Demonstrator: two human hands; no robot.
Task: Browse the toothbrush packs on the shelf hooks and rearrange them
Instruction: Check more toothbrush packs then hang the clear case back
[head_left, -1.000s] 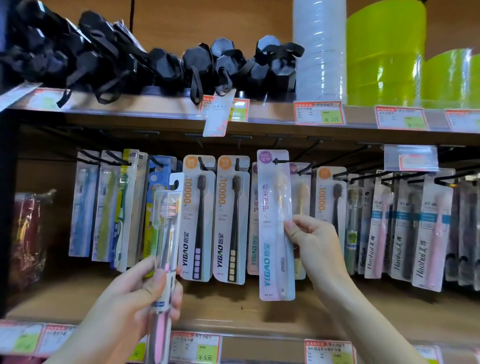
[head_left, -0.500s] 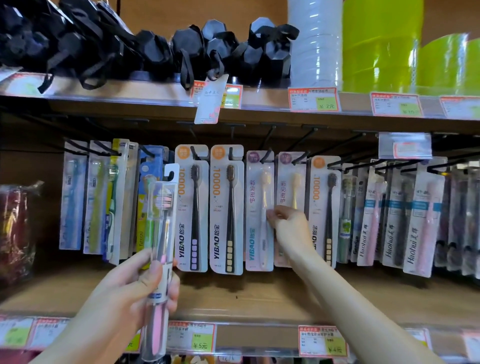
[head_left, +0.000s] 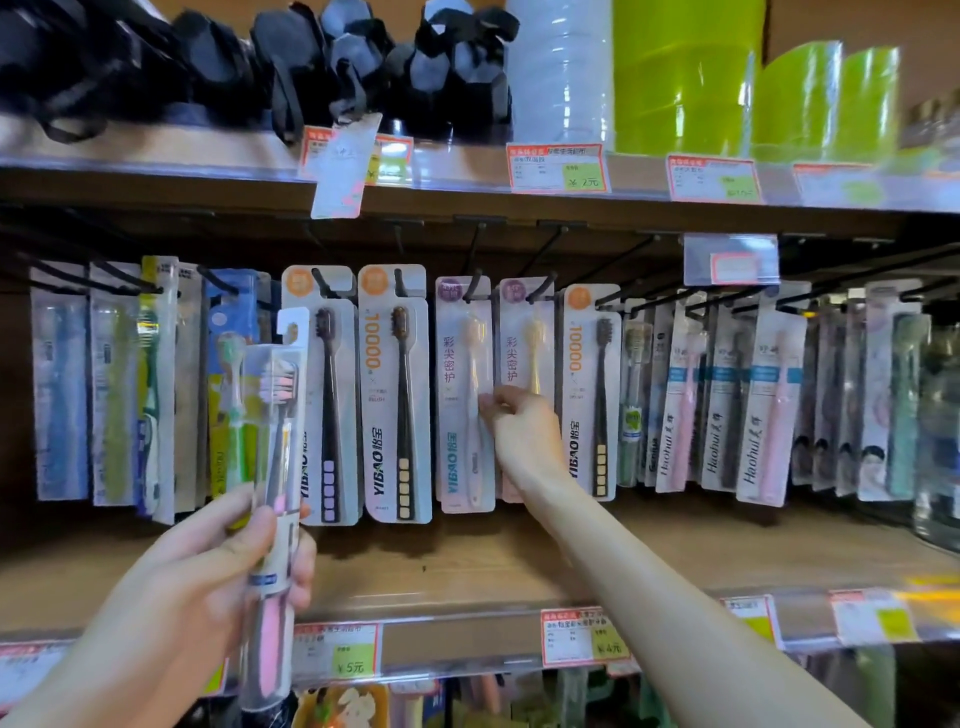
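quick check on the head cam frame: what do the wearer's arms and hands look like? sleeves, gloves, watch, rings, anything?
Both are bare. The left hand and right hand show no gloves, and no rings are visible on the fingers in view. The right forearm is uncovered from wrist to frame edge: no sleeve, watch or bracelet. The left wrist also looks bare, though little of that arm is in view. No markings or tattoos visible.

Packs hang edge to edge along the hooks, basically no gaps to slip between. Open room sits below them, above the bare wooden shelf. The upper shelf caps things overhead.
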